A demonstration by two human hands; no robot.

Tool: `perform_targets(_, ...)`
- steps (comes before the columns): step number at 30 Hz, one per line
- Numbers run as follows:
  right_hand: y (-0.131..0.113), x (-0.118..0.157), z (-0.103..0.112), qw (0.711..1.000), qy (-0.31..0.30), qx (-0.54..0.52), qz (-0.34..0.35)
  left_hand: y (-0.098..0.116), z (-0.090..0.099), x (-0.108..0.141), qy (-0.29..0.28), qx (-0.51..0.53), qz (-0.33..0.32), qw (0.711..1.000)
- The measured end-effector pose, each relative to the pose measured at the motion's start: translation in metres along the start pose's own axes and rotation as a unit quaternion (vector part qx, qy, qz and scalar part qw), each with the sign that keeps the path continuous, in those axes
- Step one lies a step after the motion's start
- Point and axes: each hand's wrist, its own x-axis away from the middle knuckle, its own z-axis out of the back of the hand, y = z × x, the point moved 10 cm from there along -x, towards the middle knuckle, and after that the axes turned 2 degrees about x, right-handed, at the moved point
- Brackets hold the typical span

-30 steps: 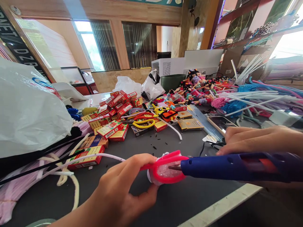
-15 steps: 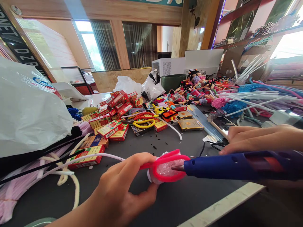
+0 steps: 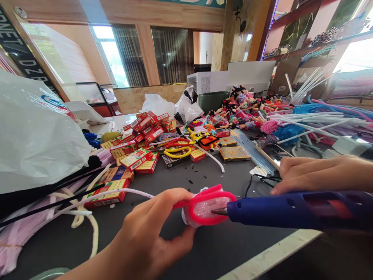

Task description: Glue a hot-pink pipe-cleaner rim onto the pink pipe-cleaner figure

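My left hand (image 3: 157,229) pinches a small pale piece (image 3: 201,194) between thumb and fingers, just above the dark tabletop. A bright pink pipe cleaner (image 3: 212,221) loops around its upper edge, with one end running back under my fingers. Clear, shiny glue (image 3: 208,208) covers the face inside the loop. From the right, a dark blue hot glue gun (image 3: 279,212) points its metal tip at this glue. My right hand (image 3: 323,173) is closed at the gun's far side; its grip is partly hidden by the gun's body.
Red cigarette-type boxes (image 3: 140,159) pile up beyond my left hand, beside yellow-handled pliers (image 3: 176,151). Several small dolls (image 3: 244,111) heap at the back. Pipe cleaners (image 3: 317,120) lie at right. A white plastic bag (image 3: 37,132) stands at left. A black cord (image 3: 250,182) runs behind the gun.
The glue gun's body has tilted and shifted down slightly, its tip moving a little lower on the glued face. My left hand and the piece have hardly moved.
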Motion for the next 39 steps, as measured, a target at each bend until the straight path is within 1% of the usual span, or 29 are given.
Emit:
perform_targets(4, 0.002, 0.001, 0.002, 1.000, -0.001, 0.022, -0.003, 0.000, 0.001, 0.001, -0.002, 0.005, -0.003, 1.000)
perform_targets(7, 0.004, 0.005, 0.005, 0.999, 0.007, 0.041, -0.005, -0.004, 0.000, 0.005, 0.013, 0.021, 0.003, 1.000)
perform_targets(10, 0.007, 0.006, 0.008, 0.999, 0.020, 0.031, -0.008, -0.007, -0.001, 0.009, 0.030, 0.039, 0.009, 0.999)
perform_targets(13, 0.010, 0.005, 0.009, 0.999, 0.028, 0.016, -0.019, -0.008, -0.005, 0.010, 0.018, 0.046, 0.009, 0.999)
perform_targets(15, 0.008, 0.005, 0.007, 1.000, 0.023, 0.008, -0.014, -0.008, -0.006, 0.010, 0.012, 0.049, 0.012, 0.999)
perform_targets(17, 0.006, 0.004, 0.005, 1.000, 0.018, 0.007, -0.010, -0.009, -0.005, 0.010, 0.017, 0.047, 0.016, 0.999)
perform_targets(20, 0.006, 0.004, 0.000, 1.000, 0.007, 0.007, -0.021, -0.010, -0.004, 0.010, 0.026, 0.040, 0.020, 0.999)
perform_targets(24, 0.004, 0.001, -0.004, 0.999, 0.001, -0.022, -0.025, -0.011, -0.004, 0.012, 0.027, 0.038, 0.021, 0.999)
perform_targets(30, 0.004, 0.001, -0.005, 0.999, 0.002, -0.027, -0.031, -0.010, -0.004, 0.010, 0.019, 0.049, 0.019, 0.998)
perform_targets(34, 0.008, 0.002, -0.007, 0.999, -0.011, -0.034, -0.041, -0.010, -0.005, 0.008, 0.016, 0.055, 0.021, 0.998)
perform_targets(39, 0.010, 0.003, -0.004, 0.998, -0.005, -0.035, -0.049, -0.009, -0.006, 0.009, 0.012, 0.056, 0.020, 0.998)
